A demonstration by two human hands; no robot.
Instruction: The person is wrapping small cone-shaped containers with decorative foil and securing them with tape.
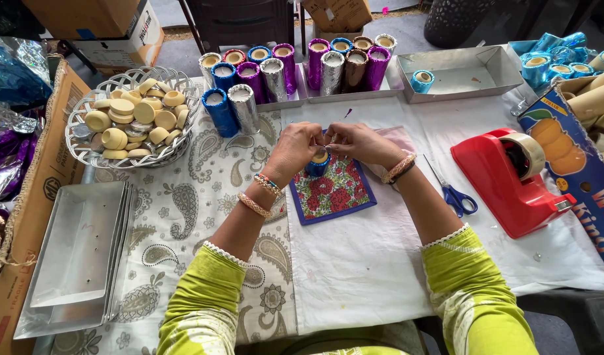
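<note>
Looking at the surface (381,263) first: white cloth, paisley print on its left half. Red tape dispenser (512,181) at right, wicker basket (134,118) of pale round discs at left, flat metal trays (78,253) stacked below it. Foil-wrapped cylinders (295,66), shiny blue, purple and silver, stand in open boxes at the back. Blue-handled scissors (454,195) lie near the right wrist. Centre: small blue foil cylinder (318,162) upright on a floral cloth square (331,187). Left hand (294,150) and right hand (358,141) both pinch the foil at its top, each grip clenched on it. I judge the step is wrapping; the next move calls for fine fingertip folding.
</note>
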